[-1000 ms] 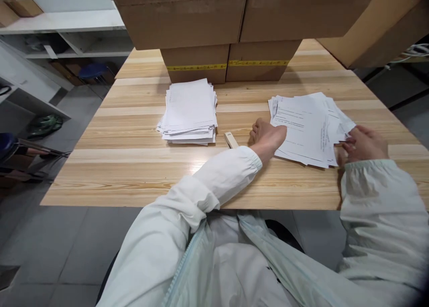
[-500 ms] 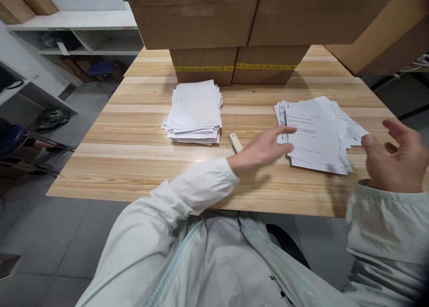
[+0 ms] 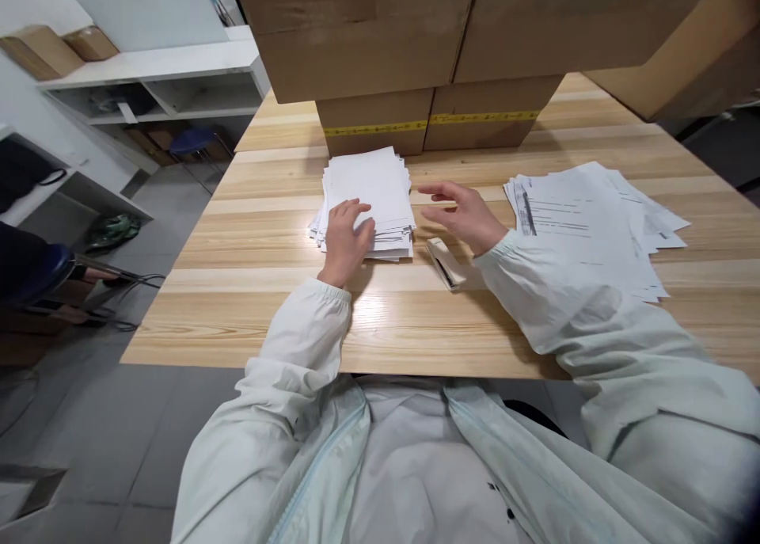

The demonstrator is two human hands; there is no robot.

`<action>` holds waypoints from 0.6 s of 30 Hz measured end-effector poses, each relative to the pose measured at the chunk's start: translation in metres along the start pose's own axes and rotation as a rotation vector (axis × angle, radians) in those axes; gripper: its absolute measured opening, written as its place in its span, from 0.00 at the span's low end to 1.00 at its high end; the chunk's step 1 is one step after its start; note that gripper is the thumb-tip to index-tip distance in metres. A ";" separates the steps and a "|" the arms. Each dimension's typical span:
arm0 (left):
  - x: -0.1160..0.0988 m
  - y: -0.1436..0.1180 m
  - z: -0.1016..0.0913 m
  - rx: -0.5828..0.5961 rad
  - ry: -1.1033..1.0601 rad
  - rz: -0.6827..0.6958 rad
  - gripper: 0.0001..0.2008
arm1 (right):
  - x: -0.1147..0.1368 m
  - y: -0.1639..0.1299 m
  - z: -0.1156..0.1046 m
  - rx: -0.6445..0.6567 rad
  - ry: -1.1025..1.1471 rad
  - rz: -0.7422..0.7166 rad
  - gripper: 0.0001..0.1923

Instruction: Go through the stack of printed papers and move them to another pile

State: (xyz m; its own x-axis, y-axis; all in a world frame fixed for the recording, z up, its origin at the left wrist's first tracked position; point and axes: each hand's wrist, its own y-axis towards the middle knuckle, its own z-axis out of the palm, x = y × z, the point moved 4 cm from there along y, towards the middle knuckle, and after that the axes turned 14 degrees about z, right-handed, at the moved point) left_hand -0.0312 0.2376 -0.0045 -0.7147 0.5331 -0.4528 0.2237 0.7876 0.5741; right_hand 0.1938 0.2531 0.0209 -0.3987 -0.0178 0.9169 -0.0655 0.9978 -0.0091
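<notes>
The left hand (image 3: 346, 239) lies flat with fingers spread on the near-left corner of the paper stack (image 3: 371, 199), at twelve o'clock on the counter (image 3: 392, 322). The right hand (image 3: 466, 211), open and empty, hovers at the stack's three o'clock, above the stapler (image 3: 445, 263).

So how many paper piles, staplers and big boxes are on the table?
Paper piles: 2, one under the left hand at, one spread out at
Staplers: 1
Boxes: 5
Total: 8

White paper stack (image 3: 371, 188), pale striped wooden table (image 3: 416, 322), brown boxes (image 3: 380, 37) with yellow tape.
</notes>
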 end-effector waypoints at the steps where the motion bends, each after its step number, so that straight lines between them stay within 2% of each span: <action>1: 0.002 0.001 0.005 0.006 -0.004 -0.009 0.14 | 0.000 0.008 0.008 0.017 0.036 0.035 0.23; 4: 0.008 0.003 0.016 0.024 -0.021 -0.016 0.18 | -0.008 0.025 0.028 0.055 0.119 0.164 0.28; 7: 0.011 0.001 0.018 0.018 -0.049 -0.011 0.22 | -0.021 0.031 0.037 0.091 0.182 0.234 0.29; 12: 0.013 0.002 0.015 0.011 -0.053 -0.049 0.25 | -0.030 0.031 0.034 0.163 0.229 0.253 0.31; 18: 0.010 0.005 0.012 0.019 -0.009 -0.077 0.20 | -0.031 0.033 0.032 0.162 0.238 0.273 0.29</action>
State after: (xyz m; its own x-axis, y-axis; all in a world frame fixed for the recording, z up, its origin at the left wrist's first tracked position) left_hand -0.0295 0.2507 -0.0139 -0.7243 0.4730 -0.5016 0.1808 0.8323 0.5239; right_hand 0.1748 0.2841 -0.0206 -0.1997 0.2811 0.9387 -0.1376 0.9404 -0.3109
